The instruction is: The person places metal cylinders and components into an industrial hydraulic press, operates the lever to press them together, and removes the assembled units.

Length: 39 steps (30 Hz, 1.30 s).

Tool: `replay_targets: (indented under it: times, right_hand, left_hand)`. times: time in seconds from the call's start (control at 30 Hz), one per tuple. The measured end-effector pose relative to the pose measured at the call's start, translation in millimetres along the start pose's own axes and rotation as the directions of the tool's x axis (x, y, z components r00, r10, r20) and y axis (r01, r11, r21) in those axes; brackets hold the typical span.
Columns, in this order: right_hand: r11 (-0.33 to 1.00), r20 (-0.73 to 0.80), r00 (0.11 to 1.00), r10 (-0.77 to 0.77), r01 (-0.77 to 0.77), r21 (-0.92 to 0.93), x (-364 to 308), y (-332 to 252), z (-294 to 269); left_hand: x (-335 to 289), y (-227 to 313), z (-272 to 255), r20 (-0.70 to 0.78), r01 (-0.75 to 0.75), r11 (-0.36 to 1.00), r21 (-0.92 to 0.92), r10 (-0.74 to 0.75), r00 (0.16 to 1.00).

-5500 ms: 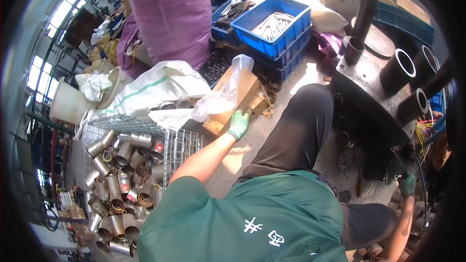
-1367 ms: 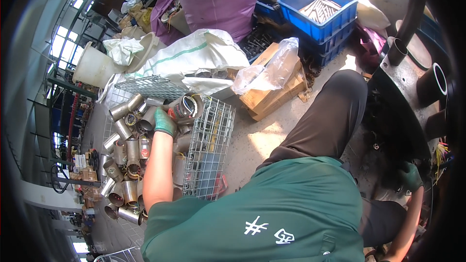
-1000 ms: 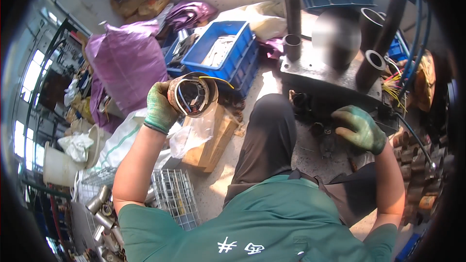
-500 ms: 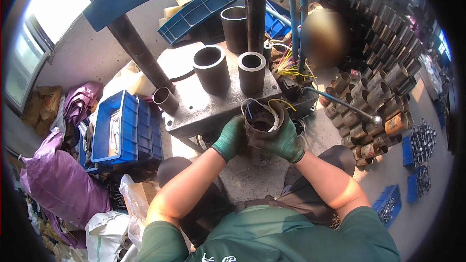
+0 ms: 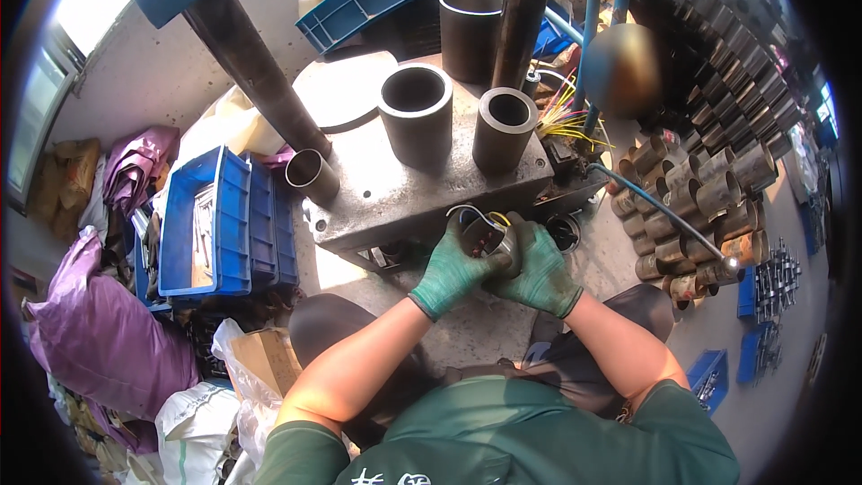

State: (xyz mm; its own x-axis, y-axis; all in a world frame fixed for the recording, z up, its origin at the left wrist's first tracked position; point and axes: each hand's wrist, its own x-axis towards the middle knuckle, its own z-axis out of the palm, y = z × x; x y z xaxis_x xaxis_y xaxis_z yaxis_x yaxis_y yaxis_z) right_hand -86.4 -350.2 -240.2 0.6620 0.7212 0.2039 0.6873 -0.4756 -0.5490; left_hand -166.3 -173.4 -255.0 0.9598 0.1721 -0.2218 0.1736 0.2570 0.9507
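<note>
Both my hands wear green gloves and hold a motor stator (image 5: 511, 250), a short round metal shell with white, yellow and red lead wires sticking out of its far side. My left hand (image 5: 453, 271) is closed on its left side, thumb across the near part. On the right side my right hand (image 5: 541, 277) wraps round the shell. The gloves hide most of the stator. It is held in front of the near edge of a heavy metal press bed (image 5: 409, 202).
Thick steel sleeves (image 5: 417, 130) and a thinner tube (image 5: 312, 178) stand on the bed between press columns (image 5: 260, 72). A lever with a ball end (image 5: 730, 265) juts right, over stacked stators (image 5: 691, 198). Blue crates (image 5: 229, 242) and sacks (image 5: 99, 332) lie left.
My hands have drawn closer together round the stator and tilted it, so its open end shows less. The left palm has turned over the shell. The view has shifted slightly.
</note>
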Motion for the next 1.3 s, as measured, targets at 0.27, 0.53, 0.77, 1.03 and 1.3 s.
replay_targets:
  times: [0.27, 0.53, 0.77, 1.03, 1.3]
  right_hand:
    - [0.219, 0.281, 0.911, 0.301, -0.353, 0.91, -3.9, 28.8, -6.0]
    - [-0.298, 0.543, 0.827, 0.148, -0.486, 0.822, -4.2, 13.4, -14.9]
    - [0.113, 0.19, 0.925, 0.33, -0.238, 0.965, 7.0, 5.9, -22.7]
    - [0.599, -0.188, 0.957, 0.22, 0.02, 0.801, 51.1, -41.1, -69.6]
    - [0.684, -0.329, 0.943, 0.06, 0.201, 0.701, 138.1, -66.2, -115.5]
  left_hand:
    - [-22.2, 19.4, -18.3, 0.035, -0.209, 0.954, -0.215, 0.221, 0.975]
    - [-26.1, 32.6, -21.8, -0.014, -0.361, 0.906, -0.221, 0.367, 0.93]
    - [-13.6, 32.4, -37.8, -0.158, -0.244, 0.873, -0.423, 0.194, 0.968]
    - [16.7, 9.2, -57.5, -0.273, -0.135, 0.666, -0.734, -0.107, 0.956]
    - [16.5, 18.2, -35.6, -0.206, -0.08, 0.889, -0.45, -0.016, 0.978]
